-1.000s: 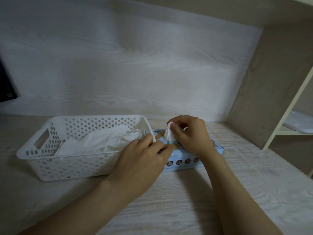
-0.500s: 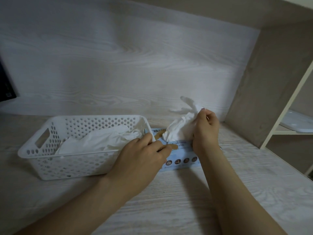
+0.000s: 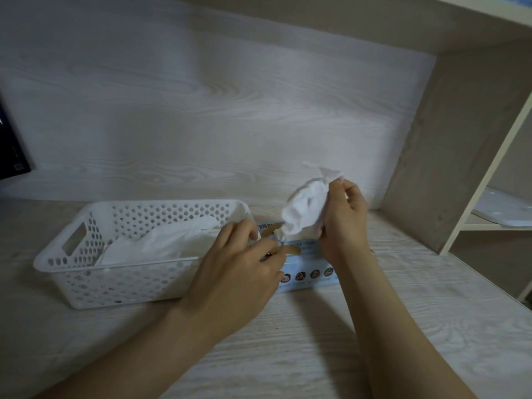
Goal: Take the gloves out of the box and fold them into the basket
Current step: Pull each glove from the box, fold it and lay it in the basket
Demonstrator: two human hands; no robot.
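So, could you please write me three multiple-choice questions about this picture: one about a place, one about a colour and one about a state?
1. Where is the blue box in relation to the basket?
A. inside it
B. beside it, at its right end
C. on top of it

2. What colour is the basket?
A. white
B. blue
C. black

3. What is the right hand doing with the glove?
A. holding it raised above the box
B. tucking it into the basket
C. nothing, it has dropped it

Answers:
1 B: the box lies just past the basket's right end.
2 A: its perforated walls and rim are white.
3 A: the hand pinches the bunched glove above the box, with the glove's lower end at the opening.
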